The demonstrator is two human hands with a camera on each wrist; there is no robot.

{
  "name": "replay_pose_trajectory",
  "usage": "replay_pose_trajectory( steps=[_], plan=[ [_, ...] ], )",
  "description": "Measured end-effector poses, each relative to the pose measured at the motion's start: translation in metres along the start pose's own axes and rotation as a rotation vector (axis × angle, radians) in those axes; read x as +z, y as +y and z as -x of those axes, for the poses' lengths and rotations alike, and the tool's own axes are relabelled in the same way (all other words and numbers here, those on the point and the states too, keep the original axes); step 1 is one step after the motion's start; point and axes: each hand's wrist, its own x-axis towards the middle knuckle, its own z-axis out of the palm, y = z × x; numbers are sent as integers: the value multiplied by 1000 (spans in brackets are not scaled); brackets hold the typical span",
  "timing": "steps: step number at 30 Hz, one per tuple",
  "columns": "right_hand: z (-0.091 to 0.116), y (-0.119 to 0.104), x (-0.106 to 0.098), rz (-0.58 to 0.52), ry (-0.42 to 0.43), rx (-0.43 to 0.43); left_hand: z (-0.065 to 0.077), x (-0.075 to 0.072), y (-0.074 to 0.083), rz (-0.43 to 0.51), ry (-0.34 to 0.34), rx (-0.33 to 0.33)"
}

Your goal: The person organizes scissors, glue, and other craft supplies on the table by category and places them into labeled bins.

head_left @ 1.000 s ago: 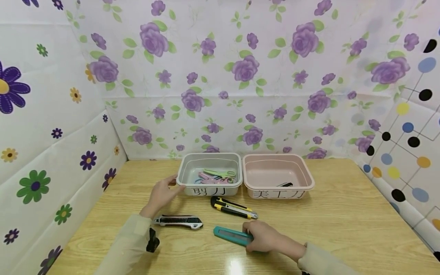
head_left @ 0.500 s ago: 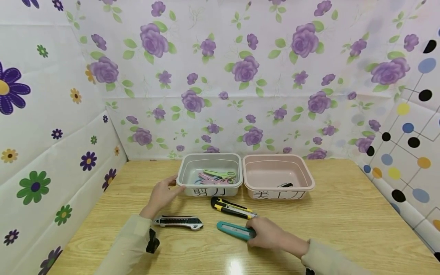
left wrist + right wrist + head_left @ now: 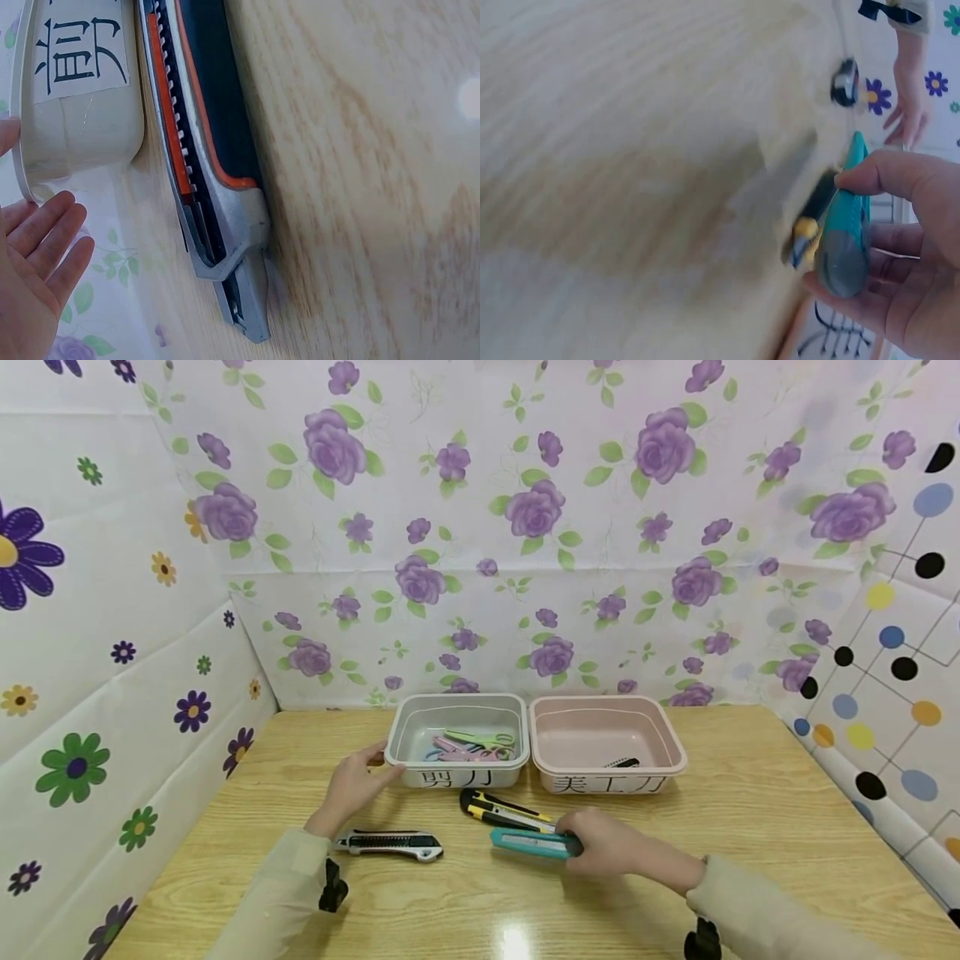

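My right hand (image 3: 603, 843) pinches a teal utility knife (image 3: 531, 842) by its dark end, with the thumb on one side and fingers on the other. The right wrist view shows the teal knife (image 3: 845, 225) raised off the table, its shadow beneath. Behind it lies a yellow-and-black utility knife (image 3: 502, 811), partly covered in the head view. At the left corner of the grey bin (image 3: 397, 752), my left hand (image 3: 356, 787) rests against the rim, its fingers (image 3: 52, 229) fairly straight. A silver-and-black utility knife (image 3: 390, 843) lies on the table near the left wrist.
Several scissors (image 3: 472, 745) lie inside the grey bin. Right beside it stands a pink bin (image 3: 667, 752) holding a dark utility knife (image 3: 624, 763); both bins have labels on their fronts. Flowered cloth (image 3: 480, 527) hangs behind the wooden table (image 3: 750, 827).
My right hand has lifted the teal utility knife off the table and carried it away from me and to the right. My left hand has stayed at the grey bin.
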Motion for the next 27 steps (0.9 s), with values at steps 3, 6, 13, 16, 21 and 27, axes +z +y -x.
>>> replay_pose_trajectory(
  steps=[3,6,13,16,21,27],
  plan=[
    [1,4,-11,8,21,-21,0,0,0,-3,0,-2],
    [2,9,-20,29,40,-40,0,-1,0,-7,2,2],
    [4,19,-35,49,28,-52,0,-1,0,-14,2,4],
    [5,21,-40,57,16,-61,0,-1,1,-7,2,5],
    [5,25,-47,27,-9,-60,0,-1,0,2,6,7],
    [5,30,-57,15,-2,-89,0,0,0,8,9,7]
  ],
)
